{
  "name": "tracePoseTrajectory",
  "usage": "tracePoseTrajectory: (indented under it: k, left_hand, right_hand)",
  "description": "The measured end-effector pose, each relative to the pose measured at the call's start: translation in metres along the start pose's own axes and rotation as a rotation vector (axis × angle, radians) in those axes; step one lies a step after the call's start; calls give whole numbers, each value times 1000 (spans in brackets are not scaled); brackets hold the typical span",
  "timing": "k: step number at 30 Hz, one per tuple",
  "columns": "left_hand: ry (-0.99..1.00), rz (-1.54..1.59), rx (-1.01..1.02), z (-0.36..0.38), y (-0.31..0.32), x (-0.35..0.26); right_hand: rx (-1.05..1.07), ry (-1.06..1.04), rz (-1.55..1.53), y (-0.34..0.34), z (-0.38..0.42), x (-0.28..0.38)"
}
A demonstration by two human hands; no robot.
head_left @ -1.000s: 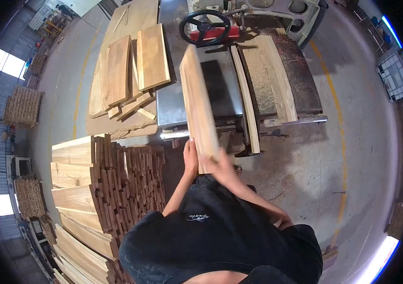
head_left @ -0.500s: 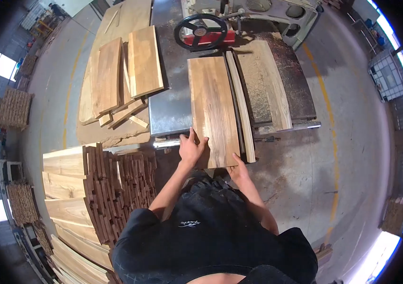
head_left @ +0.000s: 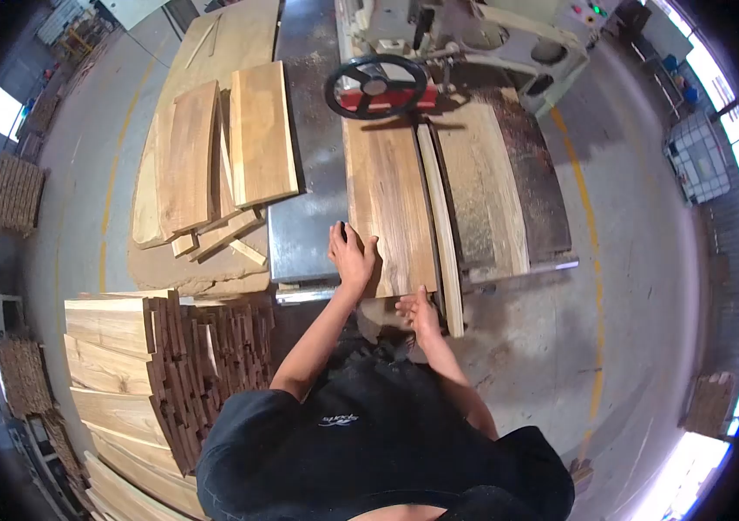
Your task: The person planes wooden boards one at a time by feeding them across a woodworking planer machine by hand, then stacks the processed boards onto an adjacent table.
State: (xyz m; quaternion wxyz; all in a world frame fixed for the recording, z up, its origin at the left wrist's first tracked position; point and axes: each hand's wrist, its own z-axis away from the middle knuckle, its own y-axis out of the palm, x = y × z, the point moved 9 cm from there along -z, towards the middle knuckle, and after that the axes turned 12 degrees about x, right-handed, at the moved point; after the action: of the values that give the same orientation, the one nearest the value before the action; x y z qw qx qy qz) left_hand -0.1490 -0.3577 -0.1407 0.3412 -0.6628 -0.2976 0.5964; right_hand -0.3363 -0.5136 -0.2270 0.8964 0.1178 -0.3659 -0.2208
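Note:
A wide wooden board lies lengthwise on the metal machine table, its far end under the black handwheel. My left hand rests at the board's left edge, fingers apart, the thumb over the wood. At the near end of the board is my right hand, its fingers spread and holding nothing; whether it touches the end edge I cannot tell. Just right of the board runs a dark guide with a narrow light wood strip beside it.
Several loose boards lie on the wooden surface at the left. Stacked planks stand at the lower left. A sawdust-covered board lies right of the strip. Machine housing rises behind, and a white caged tank is far right.
The board has moved away from me, its far end now beneath the handwheel. My right hand has come off the board's corner and opened, while the left stays at the left edge.

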Motion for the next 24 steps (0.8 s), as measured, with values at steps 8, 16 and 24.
tracePoseTrajectory:
  k: [8, 16, 24]
  left_hand:
    - [-5, -42, -44, -71, -3, -19]
    - [54, -80, -92, -151, -11, -32]
    - [179, 35, -261, -238, -77, -16]
  right_hand:
    - [-43, 17, 31, 17, -49, 65]
    - [-214, -13, 65, 29, -103, 123]
    - [-298, -84, 78, 50, -147, 187]
